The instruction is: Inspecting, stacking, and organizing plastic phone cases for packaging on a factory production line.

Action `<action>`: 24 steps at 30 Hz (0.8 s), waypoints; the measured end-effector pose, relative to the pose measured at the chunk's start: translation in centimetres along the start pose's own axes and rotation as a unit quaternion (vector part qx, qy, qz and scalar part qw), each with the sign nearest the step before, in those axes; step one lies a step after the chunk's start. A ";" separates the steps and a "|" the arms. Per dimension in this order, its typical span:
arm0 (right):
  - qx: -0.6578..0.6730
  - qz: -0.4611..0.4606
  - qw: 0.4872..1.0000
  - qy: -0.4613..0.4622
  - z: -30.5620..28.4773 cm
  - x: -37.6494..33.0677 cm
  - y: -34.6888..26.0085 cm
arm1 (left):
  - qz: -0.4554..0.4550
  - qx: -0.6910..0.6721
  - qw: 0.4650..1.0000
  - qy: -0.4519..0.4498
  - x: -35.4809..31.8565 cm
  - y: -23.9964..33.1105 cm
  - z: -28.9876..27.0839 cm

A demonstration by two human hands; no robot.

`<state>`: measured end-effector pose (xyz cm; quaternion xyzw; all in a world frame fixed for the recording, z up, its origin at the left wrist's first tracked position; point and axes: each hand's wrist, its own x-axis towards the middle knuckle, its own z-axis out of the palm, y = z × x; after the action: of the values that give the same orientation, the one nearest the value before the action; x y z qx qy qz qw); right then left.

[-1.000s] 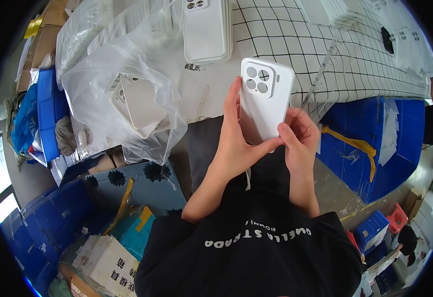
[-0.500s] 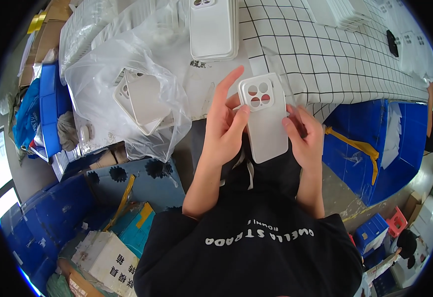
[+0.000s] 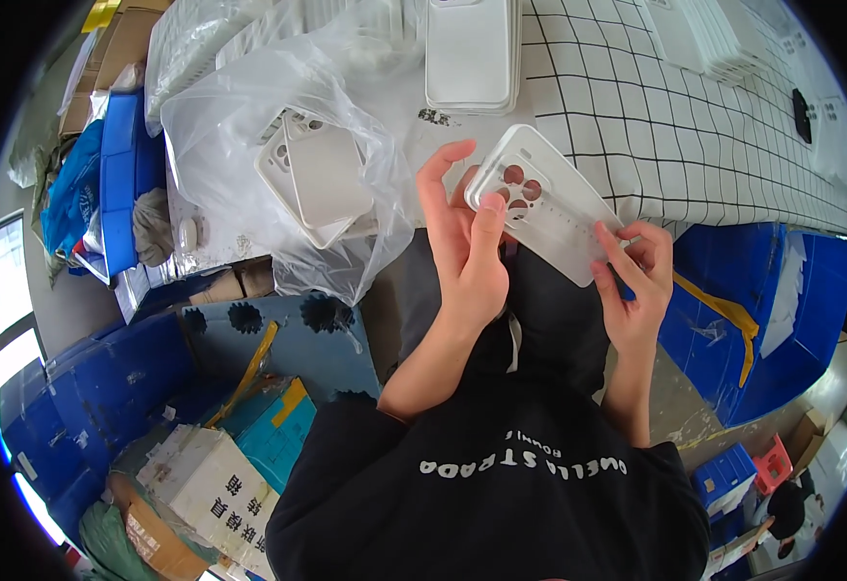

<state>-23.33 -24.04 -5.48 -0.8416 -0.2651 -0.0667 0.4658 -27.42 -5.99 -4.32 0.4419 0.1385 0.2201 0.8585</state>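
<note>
A pale, translucent phone case (image 3: 569,208) with round camera holes is held up between my hands, slanting from upper left to lower right. My left hand (image 3: 472,257) grips its camera end, the thumb over the face beside the holes and the index finger sticking out. At the lower right end, the fingers and thumb of my right hand (image 3: 636,276) pinch the edge. Just beyond, a stack of similar cases (image 3: 470,63) lies on the table. To the left, more phone cases (image 3: 331,189) rest in an open clear plastic bag (image 3: 234,107).
A white cloth with a black grid (image 3: 627,107) covers the table's right part, with more stacked cases (image 3: 714,44) at the far right. Blue bins stand at the right (image 3: 714,358) and left (image 3: 118,387). A white carton (image 3: 210,494) sits at lower left.
The phone case has turned from nearly upright to a slant, its lower end swung right. My right hand has shifted along with that end. The whole view has moved slightly.
</note>
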 end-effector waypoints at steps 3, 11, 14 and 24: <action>-0.001 -0.004 1.000 -0.001 0.1 -0.2 0.2 | 0.063 0.164 0.984 -0.007 0.2 0.1 -0.3; 0.175 0.017 0.967 0.183 1.0 -1.7 0.3 | 0.121 0.083 0.985 0.094 -0.1 -0.3 1.0; 0.426 0.164 0.878 0.146 0.5 -2.5 0.9 | 0.121 0.066 0.984 0.110 -0.1 -0.3 1.0; 0.439 0.221 0.864 0.112 1.5 -2.3 0.4 | 0.094 0.006 0.987 0.131 0.6 0.3 0.3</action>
<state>-25.26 -23.84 -7.44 -0.5733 -0.0201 0.0673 0.8164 -26.80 -5.77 -3.92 0.4253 0.2090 0.3549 0.8059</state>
